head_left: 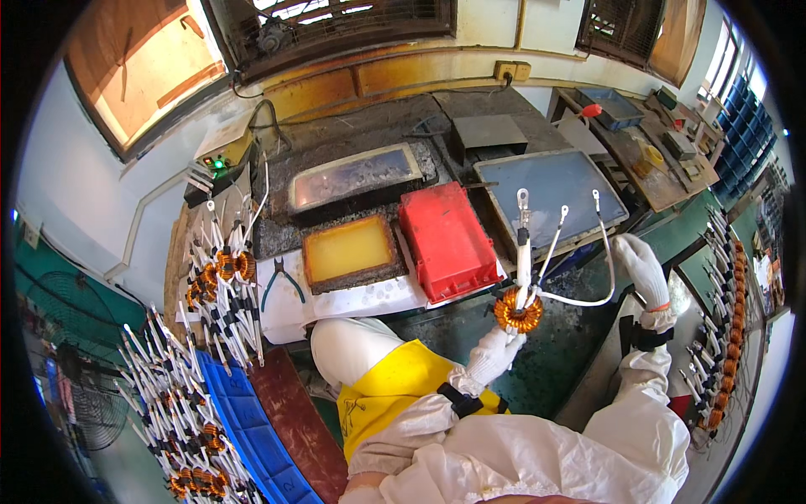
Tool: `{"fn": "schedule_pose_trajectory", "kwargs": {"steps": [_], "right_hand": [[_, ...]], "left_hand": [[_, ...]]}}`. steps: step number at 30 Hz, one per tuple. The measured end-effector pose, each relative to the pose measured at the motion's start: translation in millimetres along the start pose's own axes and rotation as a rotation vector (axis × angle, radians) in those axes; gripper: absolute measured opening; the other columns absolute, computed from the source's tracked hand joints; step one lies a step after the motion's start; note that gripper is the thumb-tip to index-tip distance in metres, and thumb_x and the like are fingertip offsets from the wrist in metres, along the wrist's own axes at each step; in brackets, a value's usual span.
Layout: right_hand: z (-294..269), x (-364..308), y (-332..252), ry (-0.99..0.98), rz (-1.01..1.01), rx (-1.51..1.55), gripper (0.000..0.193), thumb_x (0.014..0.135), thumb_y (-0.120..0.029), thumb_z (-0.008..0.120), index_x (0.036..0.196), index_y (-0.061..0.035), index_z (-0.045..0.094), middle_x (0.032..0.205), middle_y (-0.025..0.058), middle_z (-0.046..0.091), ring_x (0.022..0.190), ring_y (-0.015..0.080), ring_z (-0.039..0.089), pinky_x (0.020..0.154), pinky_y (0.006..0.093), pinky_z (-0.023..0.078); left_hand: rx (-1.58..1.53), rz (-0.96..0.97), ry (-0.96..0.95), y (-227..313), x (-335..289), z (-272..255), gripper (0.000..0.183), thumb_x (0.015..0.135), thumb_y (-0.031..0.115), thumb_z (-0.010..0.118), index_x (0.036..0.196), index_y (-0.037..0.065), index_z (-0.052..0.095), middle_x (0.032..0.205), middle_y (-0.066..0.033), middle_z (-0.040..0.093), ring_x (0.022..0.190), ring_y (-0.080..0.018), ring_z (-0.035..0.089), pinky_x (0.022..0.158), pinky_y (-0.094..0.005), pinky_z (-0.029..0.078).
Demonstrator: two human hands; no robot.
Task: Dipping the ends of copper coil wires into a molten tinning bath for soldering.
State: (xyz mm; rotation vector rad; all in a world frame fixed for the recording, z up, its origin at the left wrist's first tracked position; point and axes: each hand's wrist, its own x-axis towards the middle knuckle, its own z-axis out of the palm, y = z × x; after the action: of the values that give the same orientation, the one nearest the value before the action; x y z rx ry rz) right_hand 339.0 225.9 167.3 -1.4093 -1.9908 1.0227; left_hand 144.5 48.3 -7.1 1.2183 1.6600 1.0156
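A ring-shaped coil of orange copper wire (518, 311) is held by my gloved left hand (494, 357), closed around its underside. From the coil rise white sleeved leads (524, 252) ending in metal ring lugs; one lead (606, 281) loops out to the right. Beside that loop is my gloved right hand (642, 270), apart from the coil. Its fingers look loosely bent, and nothing shows in them. Beyond the coil are a red plastic box (447, 244) lying on white sheets and a framed tray with a grey surface (554, 197).
Left of the red box sit a tray of yellowish material (351, 254), a trough with a shiny surface (357, 178) and pliers (282, 284). Many similar coils (197, 437) are piled at left beside a blue bin (248, 424). More coils (729, 353) line the right side.
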Motion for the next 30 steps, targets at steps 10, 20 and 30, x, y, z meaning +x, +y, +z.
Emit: {"fn": "schedule_pose_trajectory", "kwargs": {"steps": [10, 20, 30], "right_hand": [[0, -12, 27, -0.441, -0.111, 0.747, 0.037, 0.075, -0.031, 0.068, 0.089, -0.0003, 0.054, 0.070, 0.0093, 0.059, 0.050, 0.0127, 0.055, 0.044, 0.0224, 0.047], [20, 41, -51, 0.047, -0.222, 0.488, 0.014, 0.084, -0.014, 0.059, 0.084, -0.0013, 0.052, 0.065, 0.0020, 0.054, 0.052, 0.0068, 0.050, 0.049, 0.0197, 0.042], [31, 55, -27, 0.213, -0.144, 0.372, 0.035, 0.091, -0.030, 0.048, 0.115, -0.0051, 0.054, 0.096, -0.0029, 0.058, 0.059, 0.0003, 0.037, 0.051, 0.0158, 0.031]], "left_hand": [[0.050, 0.039, 0.061, 2, -2, -1, 0.035, 0.082, 0.037, 0.058, 0.089, 0.003, 0.056, 0.077, -0.0117, 0.063, 0.067, -0.0244, 0.063, 0.062, -0.0357, 0.049], [0.226, 0.118, -0.146, 19, 7, 14, 0.034, 0.086, 0.038, 0.048, 0.093, 0.005, 0.054, 0.085, -0.0175, 0.060, 0.079, -0.0363, 0.058, 0.067, -0.0449, 0.047], [-0.222, 0.189, 0.011, 48, 44, -73, 0.027, 0.085, 0.028, 0.053, 0.093, 0.003, 0.051, 0.072, -0.0089, 0.055, 0.067, -0.0186, 0.056, 0.063, -0.0320, 0.044]]}}
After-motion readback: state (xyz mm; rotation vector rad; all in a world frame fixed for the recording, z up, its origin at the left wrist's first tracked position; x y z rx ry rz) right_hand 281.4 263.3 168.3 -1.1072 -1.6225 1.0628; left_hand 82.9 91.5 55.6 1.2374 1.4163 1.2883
